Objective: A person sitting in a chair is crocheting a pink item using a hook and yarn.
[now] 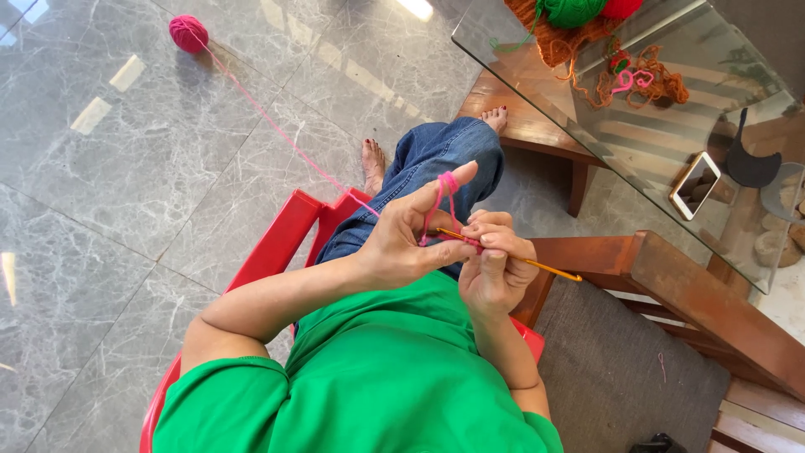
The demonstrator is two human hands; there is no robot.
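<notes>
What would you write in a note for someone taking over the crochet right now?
Left hand: raised, pink yarn looped over the forefinger, thumb and fingers pinching the work.
Right hand: gripping the yellow crochet hook, its tip in the small pink piece between the hands.
Yarn ball: on the grey floor, far from the red chair, strand running up to the left hand.
Done: only a tiny bit of stitching shows.
Left: nearly the whole ball is unused.
</notes>
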